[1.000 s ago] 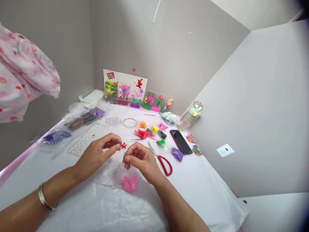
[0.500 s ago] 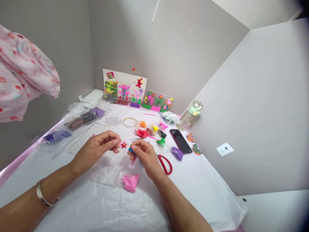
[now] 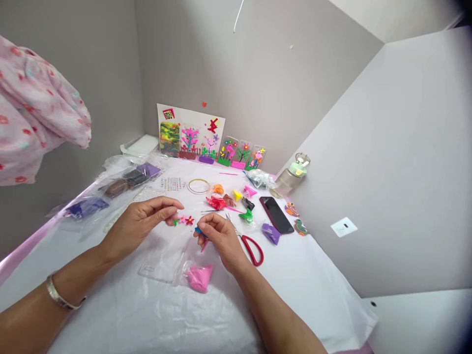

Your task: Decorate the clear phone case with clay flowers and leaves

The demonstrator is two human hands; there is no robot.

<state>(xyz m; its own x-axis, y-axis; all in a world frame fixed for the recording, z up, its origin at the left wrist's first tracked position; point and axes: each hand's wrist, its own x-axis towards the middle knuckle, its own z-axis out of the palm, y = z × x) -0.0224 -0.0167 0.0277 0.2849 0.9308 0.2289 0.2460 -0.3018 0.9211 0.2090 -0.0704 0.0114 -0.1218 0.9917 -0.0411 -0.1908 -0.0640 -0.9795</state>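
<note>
Head view: the left hand (image 3: 142, 220) is pinched narrowly, whatever it holds hidden, just beside tiny green and pink clay bits (image 3: 178, 221) and a red clay flower (image 3: 189, 221). The right hand (image 3: 220, 237) grips a small blue piece (image 3: 198, 230). This looks like fine fingertip work, and the next move calls for a steady pinch. Beyond lie the white-covered table (image 3: 121, 319) and grey walls (image 3: 254, 93).

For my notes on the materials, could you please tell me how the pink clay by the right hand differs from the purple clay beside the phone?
The pink clay is bright pink, while the purple clay is a duller purple. The pink clay looks the larger lump and lies just in front of the right hand; the purple clay lies farther off, by the phone. Both sit in clear plastic on the white sheet.
</note>
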